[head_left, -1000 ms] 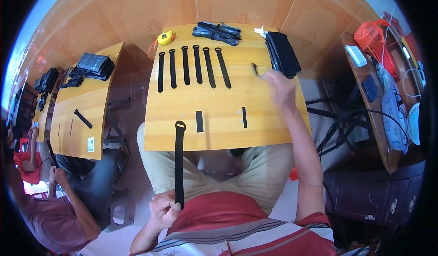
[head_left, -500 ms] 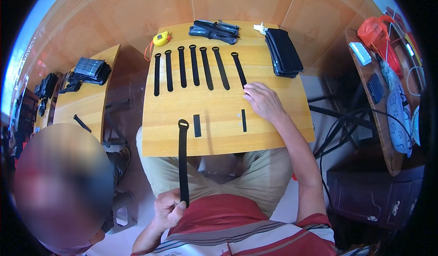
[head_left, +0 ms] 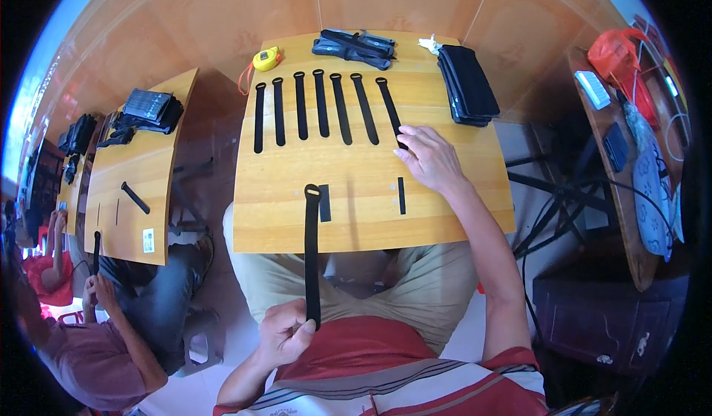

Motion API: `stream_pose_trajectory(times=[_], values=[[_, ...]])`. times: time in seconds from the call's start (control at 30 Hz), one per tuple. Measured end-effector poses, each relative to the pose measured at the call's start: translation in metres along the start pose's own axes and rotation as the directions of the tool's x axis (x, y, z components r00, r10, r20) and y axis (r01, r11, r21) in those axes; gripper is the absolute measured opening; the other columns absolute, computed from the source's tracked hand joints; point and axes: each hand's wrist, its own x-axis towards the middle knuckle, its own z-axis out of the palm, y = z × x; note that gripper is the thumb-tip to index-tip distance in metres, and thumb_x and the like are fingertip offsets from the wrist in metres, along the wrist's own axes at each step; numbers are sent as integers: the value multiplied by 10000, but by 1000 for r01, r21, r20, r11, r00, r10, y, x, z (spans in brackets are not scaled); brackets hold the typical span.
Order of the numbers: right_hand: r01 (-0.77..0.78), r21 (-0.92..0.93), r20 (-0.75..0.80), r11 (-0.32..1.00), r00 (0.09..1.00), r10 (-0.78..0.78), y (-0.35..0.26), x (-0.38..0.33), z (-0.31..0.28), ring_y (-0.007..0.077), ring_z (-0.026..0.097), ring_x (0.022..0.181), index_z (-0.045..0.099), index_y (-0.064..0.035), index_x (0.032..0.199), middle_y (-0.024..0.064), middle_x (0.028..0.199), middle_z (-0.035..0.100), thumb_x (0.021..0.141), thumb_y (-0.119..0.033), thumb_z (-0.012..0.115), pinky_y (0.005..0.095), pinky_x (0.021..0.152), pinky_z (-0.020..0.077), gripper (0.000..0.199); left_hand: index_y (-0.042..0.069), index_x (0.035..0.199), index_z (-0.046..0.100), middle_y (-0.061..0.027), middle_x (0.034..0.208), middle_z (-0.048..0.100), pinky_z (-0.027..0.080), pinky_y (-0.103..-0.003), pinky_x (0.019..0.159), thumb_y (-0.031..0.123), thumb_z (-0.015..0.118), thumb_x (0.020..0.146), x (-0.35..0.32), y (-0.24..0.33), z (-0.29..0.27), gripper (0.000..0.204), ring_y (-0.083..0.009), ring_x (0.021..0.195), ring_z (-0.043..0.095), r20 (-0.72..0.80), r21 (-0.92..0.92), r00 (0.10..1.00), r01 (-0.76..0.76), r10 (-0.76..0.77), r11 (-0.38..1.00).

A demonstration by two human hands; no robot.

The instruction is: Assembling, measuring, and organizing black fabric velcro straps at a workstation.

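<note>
Left hand (head_left: 288, 332): we pinch the held strap (head_left: 312, 260) by its lower end, its slotted head reaching over the table (head_left: 267, 201).
Right hand (head_left: 430, 160): we touch the end strap (head_left: 389, 106) at its lower tip, right of the table's middle; whether we pinch it, we cannot tell.
Strap row (head_left: 301, 106): six more lie toward the table's far side.
Tape measure (head_left: 265, 59): yellow, at the table's far left corner.

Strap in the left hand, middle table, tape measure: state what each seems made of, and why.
Strap: probably fabric webbing, matt; it looks dull black, without gloss, though soft plastic is possible.

Middle table: wood or wood-look laminate, slight sheen; grain streaks and faint reflections show.

Tape measure: likely hard plastic, smooth; its rounded case is evenly bright yellow.
</note>
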Motion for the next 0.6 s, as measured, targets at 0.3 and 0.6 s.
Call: stream_pose_trajectory(times=[0.3, 0.6], values=[[-575, 803, 546, 158, 816, 192, -166, -47, -47, 71, 630, 895, 639, -14, 992, 44, 914, 673, 905, -91, 735, 229, 797, 512, 150, 27, 785, 543, -87, 673, 516, 391, -360, 530, 43, 645, 882, 28, -3, 10, 142, -248, 574, 513, 57, 109, 998, -42, 36, 993], [-465, 885, 459, -30, 858, 232, -193, -62, -35, 66, 628, 775, 591, -4, 989, 43, 893, 657, 895, -51, 736, 210, 675, 520, 179, 9, 960, 648, -42, 863, 675, 504, -239, 719, 81, 659, 954, 30, -7, 21, 72, -85, 796, 632, 40, -180, 962, 273, -270, 945]])
